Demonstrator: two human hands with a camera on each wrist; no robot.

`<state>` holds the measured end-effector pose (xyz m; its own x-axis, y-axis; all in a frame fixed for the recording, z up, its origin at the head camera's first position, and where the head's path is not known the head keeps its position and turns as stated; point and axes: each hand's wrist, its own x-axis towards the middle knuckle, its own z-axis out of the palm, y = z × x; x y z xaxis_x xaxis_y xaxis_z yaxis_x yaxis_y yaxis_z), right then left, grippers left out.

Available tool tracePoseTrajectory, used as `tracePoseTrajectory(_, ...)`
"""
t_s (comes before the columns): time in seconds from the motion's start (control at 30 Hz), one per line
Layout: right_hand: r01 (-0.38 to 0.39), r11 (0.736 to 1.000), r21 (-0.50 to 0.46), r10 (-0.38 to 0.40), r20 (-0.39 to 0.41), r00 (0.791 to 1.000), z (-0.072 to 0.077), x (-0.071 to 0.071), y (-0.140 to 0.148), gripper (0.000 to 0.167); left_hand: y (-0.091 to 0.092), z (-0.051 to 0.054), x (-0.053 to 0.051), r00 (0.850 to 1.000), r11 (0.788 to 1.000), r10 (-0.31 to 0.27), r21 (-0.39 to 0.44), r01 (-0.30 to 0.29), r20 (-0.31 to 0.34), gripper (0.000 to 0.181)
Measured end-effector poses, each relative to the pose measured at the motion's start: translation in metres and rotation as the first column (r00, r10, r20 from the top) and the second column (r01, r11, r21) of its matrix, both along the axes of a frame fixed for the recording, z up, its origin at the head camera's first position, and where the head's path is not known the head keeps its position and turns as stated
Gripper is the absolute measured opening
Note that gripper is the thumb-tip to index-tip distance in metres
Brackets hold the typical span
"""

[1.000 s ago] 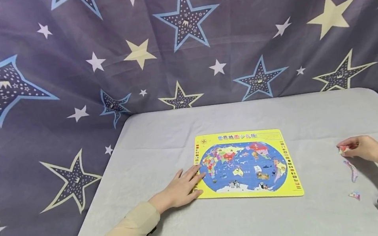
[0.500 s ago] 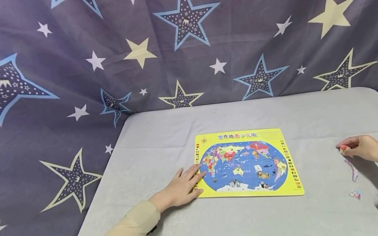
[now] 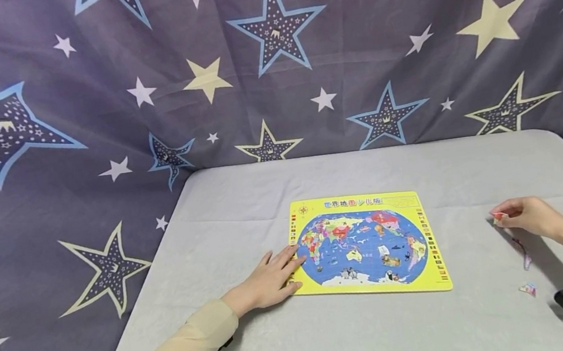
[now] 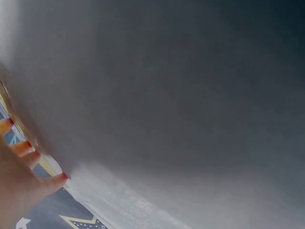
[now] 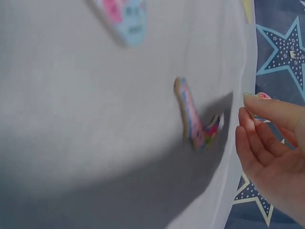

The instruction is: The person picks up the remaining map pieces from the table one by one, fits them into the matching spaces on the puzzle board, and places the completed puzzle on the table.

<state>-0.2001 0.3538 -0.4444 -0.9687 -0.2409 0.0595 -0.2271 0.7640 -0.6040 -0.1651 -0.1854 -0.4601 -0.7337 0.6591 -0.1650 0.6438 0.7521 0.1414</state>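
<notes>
The map board (image 3: 429,282) appears mostly filled; your left fingers (image 3: 284,256) lie spread on its edge, your right fingers (image 3: 515,206) pinch a red piece (image 3: 498,217), and two loose pieces (image 3: 528,289) remain.

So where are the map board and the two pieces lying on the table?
Map board (image 3: 369,247), head view: its printed blue ocean.
Bent piece (image 5: 190,113), right wrist view: its long part.
Shorter piece (image 3: 528,289), head view: its middle.

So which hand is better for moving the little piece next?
Probably the right hand: it pinches the small piece and is nearer the two loose pieces. The left hand rests on the map board, far from them.
</notes>
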Motion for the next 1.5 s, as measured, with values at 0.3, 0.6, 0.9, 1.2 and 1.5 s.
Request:
tracePoseTrajectory(0.3, -0.063, 0.996, -0.058, 0.063, -0.009, 0.998, 0.006, -0.003, -0.018, 0.02, 0.001, 0.001, 0.0, 1.0, 1.0, 0.011, -0.016, -0.011, 0.009, 0.059)
tracePoseTrajectory(0.6, -0.101, 0.99, -0.094, 0.103, 0.02, 0.994, 0.01, -0.008, -0.042, 0.022, 0.001, 0.002, 0.001, 1.0, 1.0, 0.009, -0.016, -0.009, 0.009, 0.058)
tracePoseTrajectory(0.9, -0.107, 0.988, -0.108, 0.114, 0.069, 0.991, 0.015, -0.014, -0.068, 0.025, 0.001, 0.003, 0.001, 1.0, 1.0, 0.008, -0.012, -0.008, 0.006, 0.058)
tracePoseTrajectory(1.2, -0.126, 0.984, -0.129, 0.135, 0.068, 0.988, 0.016, -0.018, -0.094, 0.024, 0.002, 0.003, 0.001, 1.0, 1.0, 0.01, -0.013, -0.01, 0.008, 0.058)
tracePoseTrajectory(1.5, -0.134, 0.98, -0.147, 0.149, 0.098, 0.984, 0.015, -0.023, -0.117, 0.023, 0.001, 0.002, 0.001, 1.0, 1.0, 0.012, -0.017, -0.011, 0.012, 0.058)
